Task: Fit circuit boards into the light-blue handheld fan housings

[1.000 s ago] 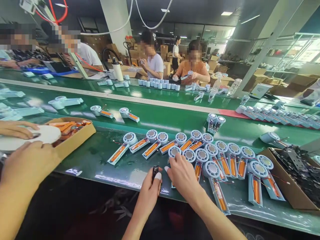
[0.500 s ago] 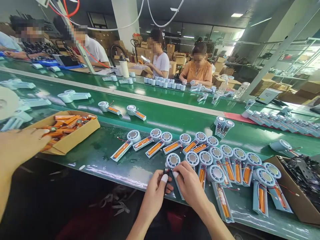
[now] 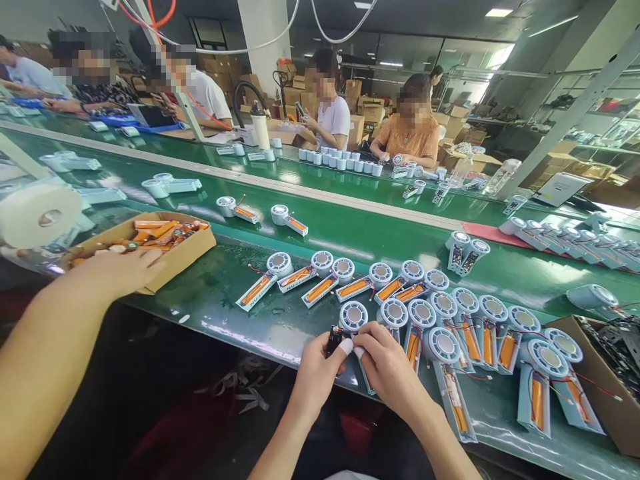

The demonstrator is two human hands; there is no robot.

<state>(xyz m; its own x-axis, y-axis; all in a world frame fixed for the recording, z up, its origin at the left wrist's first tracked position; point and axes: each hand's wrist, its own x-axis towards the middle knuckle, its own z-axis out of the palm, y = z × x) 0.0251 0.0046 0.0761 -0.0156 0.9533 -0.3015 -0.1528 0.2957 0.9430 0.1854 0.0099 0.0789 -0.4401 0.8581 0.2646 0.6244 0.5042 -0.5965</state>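
My left hand (image 3: 318, 377) grips a small black circuit board (image 3: 333, 341) between thumb and fingers. Close against it, my right hand (image 3: 389, 365) is closed in a pinch at the board's edge; whatever the fingertips hold is hidden. Both hands are over the table's front edge, at a light-blue handheld fan (image 3: 353, 315) whose handle is partly covered by my right hand. White covers sit on at least two of my fingertips. Around my right hand lie more fans with open handles showing orange batteries, such as one fan (image 3: 444, 345) with thin wires.
At left, another person's hand (image 3: 125, 270) reaches to a cardboard box (image 3: 183, 259) of orange battery parts, near a white roll (image 3: 40, 215). A box (image 3: 613, 407) of black parts stands at right. Beyond runs a green conveyor (image 3: 340, 213) with fans; several people work across it.
The circuit board is turned so more of its face shows, with my hands still together. The co-worker's hand has moved further over the battery box. The view has shifted slightly left.
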